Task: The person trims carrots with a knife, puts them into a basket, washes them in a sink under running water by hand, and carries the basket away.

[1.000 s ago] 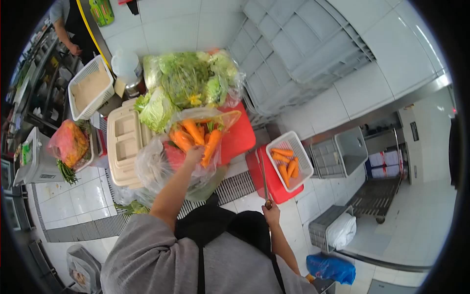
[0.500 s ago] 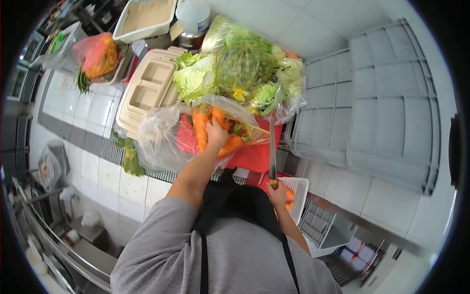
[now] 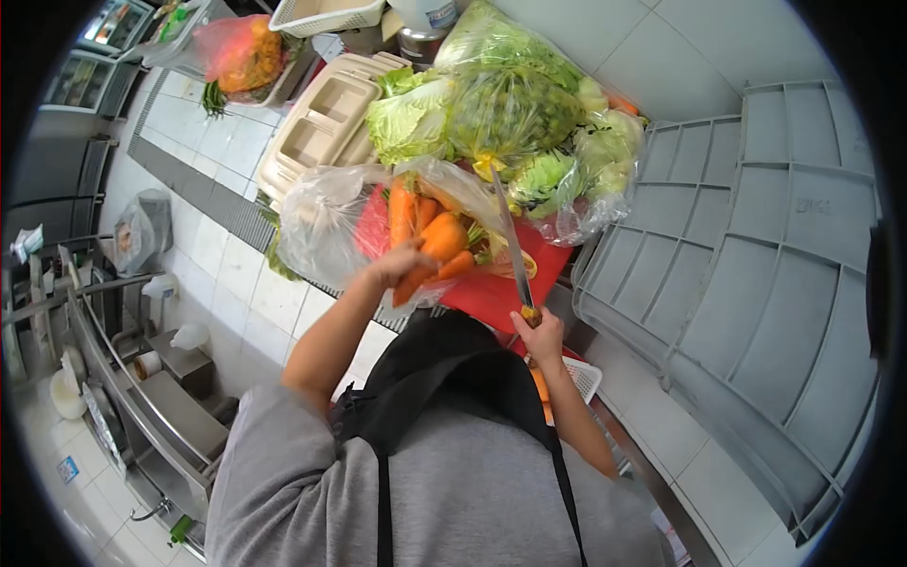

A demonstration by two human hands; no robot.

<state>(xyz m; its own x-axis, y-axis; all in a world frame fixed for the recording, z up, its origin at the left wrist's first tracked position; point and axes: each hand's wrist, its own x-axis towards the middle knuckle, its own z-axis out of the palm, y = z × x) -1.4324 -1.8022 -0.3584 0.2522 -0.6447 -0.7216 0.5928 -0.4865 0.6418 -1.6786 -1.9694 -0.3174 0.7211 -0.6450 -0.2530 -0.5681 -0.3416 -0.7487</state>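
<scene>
My left hand (image 3: 401, 264) is closed around the end of a thick carrot (image 3: 442, 236), lifted at the near side of an open clear plastic bag (image 3: 463, 185). More carrots (image 3: 403, 210) lie in that bag, some touching or right beside the held one. My right hand (image 3: 540, 336) grips a long knife (image 3: 513, 241) by its wooden handle, the blade pointing away from me. Beneath the blade is a red cutting board (image 3: 548, 260), partly covered by the bag.
Bagged leafy greens (image 3: 515, 109) and a cabbage (image 3: 411, 128) are heaped at the back. Beige lidded containers (image 3: 321, 118) stand to the left. A white basket (image 3: 583, 378) with orange pieces sits by my right forearm. Grey ribbed panels (image 3: 727, 236) lean on the right.
My left hand has drawn back toward me from inside the bag, with a carrot in it. The knife in my right hand has risen and tilted left. The view has shifted.
</scene>
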